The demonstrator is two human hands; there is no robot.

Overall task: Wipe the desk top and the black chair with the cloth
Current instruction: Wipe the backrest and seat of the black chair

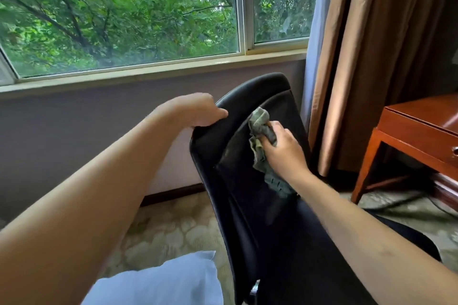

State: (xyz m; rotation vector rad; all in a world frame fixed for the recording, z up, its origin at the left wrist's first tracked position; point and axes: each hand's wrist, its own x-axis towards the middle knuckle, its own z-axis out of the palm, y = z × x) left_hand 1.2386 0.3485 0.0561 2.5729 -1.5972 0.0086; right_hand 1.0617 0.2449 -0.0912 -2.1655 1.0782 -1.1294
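Observation:
The black chair point(247, 195) stands in the middle of the view, its backrest facing me and leaning to the right. My left hand point(198, 111) grips the top left edge of the backrest, thumb over the front. My right hand point(282, 148) holds a crumpled grey-green cloth point(260, 136) and presses it against the inner panel of the backrest near its upper part. Part of the cloth hangs down under my wrist. The wooden desk point(421, 131) stands at the right edge, only its corner and one leg showing.
A wide window point(124, 20) with trees behind it fills the top. Brown curtains point(366, 57) hang between the chair and the desk. Patterned carpet point(168, 228) covers the floor. A pale blue fabric point(158, 280) lies at the bottom left.

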